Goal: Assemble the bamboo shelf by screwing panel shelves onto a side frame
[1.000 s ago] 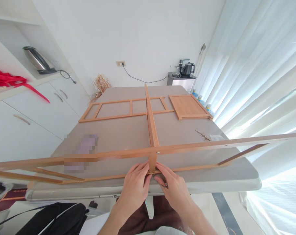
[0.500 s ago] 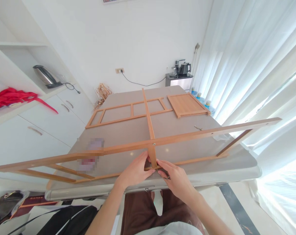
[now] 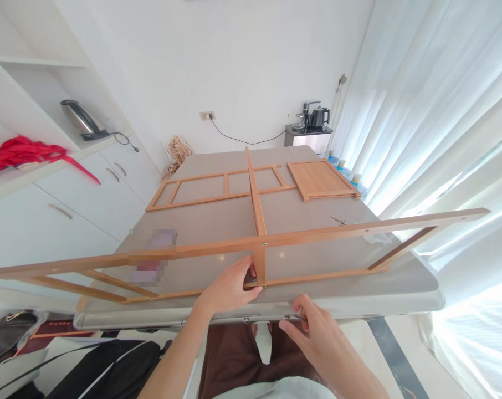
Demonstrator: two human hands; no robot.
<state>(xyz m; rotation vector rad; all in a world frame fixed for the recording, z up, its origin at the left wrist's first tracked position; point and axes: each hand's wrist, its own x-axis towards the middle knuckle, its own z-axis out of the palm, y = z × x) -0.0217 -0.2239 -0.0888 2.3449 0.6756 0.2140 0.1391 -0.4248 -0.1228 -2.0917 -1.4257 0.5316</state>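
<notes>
A light wooden frame [image 3: 218, 246] stands on its long edge along the near side of the table, with a long wooden rail [image 3: 254, 194] reaching back from its middle. My left hand [image 3: 228, 285] grips the short upright slat [image 3: 259, 266] near its foot, fingers behind and thumb in front. A bolt head shows in the frame's upper bar above that slat. My right hand [image 3: 313, 324] is off the wood, over the table's front edge to the right. Its fingers are curled round a small, thin metal tool [image 3: 292, 317], mostly hidden.
Farther back on the grey table [image 3: 201, 227] lie a ladder-like wooden frame [image 3: 193, 205] and some stacked wooden panels [image 3: 322, 180]. Small metal parts [image 3: 338, 220] and a clear plastic bag [image 3: 378, 239] are at right. A blurred packet [image 3: 155, 249] lies at left.
My right hand has drawn away from the slat's foot, down and to the right, with the small metal tool. My left hand keeps its hold. The view has shifted slightly.
</notes>
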